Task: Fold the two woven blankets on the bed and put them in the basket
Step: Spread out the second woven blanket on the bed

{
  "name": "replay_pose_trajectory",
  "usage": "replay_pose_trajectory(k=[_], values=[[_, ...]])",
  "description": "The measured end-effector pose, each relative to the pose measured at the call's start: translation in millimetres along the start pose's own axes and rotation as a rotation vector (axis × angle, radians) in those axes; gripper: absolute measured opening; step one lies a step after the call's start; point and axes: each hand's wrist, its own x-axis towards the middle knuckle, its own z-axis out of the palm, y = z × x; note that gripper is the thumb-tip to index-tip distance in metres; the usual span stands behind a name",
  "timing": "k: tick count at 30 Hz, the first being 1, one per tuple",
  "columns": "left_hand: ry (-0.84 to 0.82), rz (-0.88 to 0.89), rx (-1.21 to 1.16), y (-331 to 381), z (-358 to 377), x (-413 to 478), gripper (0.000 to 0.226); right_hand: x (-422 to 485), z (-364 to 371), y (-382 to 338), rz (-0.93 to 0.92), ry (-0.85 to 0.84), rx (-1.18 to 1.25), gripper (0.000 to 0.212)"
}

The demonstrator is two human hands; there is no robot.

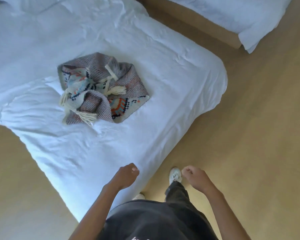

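Note:
A crumpled woven blanket (100, 89) lies in a heap near the middle of the white bed (171, 80). It is grey-pink with a blue, orange and navy pattern and cream tassels. Whether the heap is one blanket or two I cannot tell. My left hand (126, 175) hangs over the bed's near corner with loosely curled fingers and holds nothing. My right hand (196, 177) hovers above the floor, likewise loosely curled and empty. Both hands are well short of the blanket. No basket shows in view.
Tan carpet (258, 135) runs to the right of the bed and along its left side. A second bed with white bedding (249, 19) and a tan base stands at the top right. My white shoe (175, 174) is on the floor by the bed's corner.

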Motion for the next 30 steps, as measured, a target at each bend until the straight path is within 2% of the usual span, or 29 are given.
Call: replay_pose_trajectory(k=[4,7,14,20,30], values=[[0.058,-0.1,-0.086,25,5,0,0.027,42,-46,-29,-0.127,-0.133,-0.163,0.024],[0.148,-0.168,-0.203,32,3,-3,0.024,69,-65,-57,-0.196,-0.212,-0.279,0.026],[0.301,-0.327,-0.413,15,-8,-2,0.017,128,-57,-135,-0.359,-0.372,-0.512,0.024],[0.306,-0.363,-0.488,-5,-42,30,0.021,172,-41,-210,-0.386,-0.409,-0.623,0.024],[0.287,-0.349,-0.5,-38,-155,131,0.028,243,6,-323,-0.417,-0.407,-0.666,0.023]])
